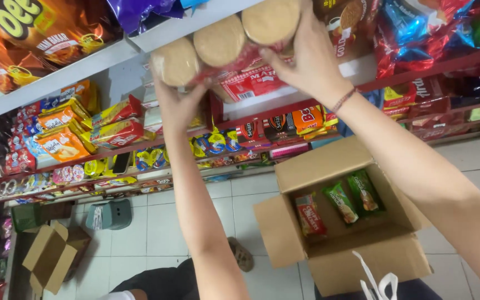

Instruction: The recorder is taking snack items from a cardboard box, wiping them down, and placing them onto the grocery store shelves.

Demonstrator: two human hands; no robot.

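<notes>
Both hands are raised to an upper shelf (73, 75) and hold together a clear pack of round biscuits (223, 47), which shows three pale round ends side by side. The left hand (176, 103) supports the pack from below at its left end, with the fingers curled up around the first roll. The right hand (306, 58) grips the right end, its fingers wrapped over the third roll, and a thin braided bracelet (344, 100) sits on its wrist. The pack is at the front edge of the white shelf, tilted a little, and just below it lies a red and white packet (251, 83). Lower shelves at the left carry yellow and red snack packets (109, 125), and the shelves at the right carry red and blue bags (418, 33). Under the right arm stands an open cardboard box (351, 222) on the tiled floor (156, 222); inside it lie one red packet (309, 215) and two green packets (354, 199), apart from each other. A smaller open box (51, 255) lies near the left lower corner, well apart from the big one
</notes>
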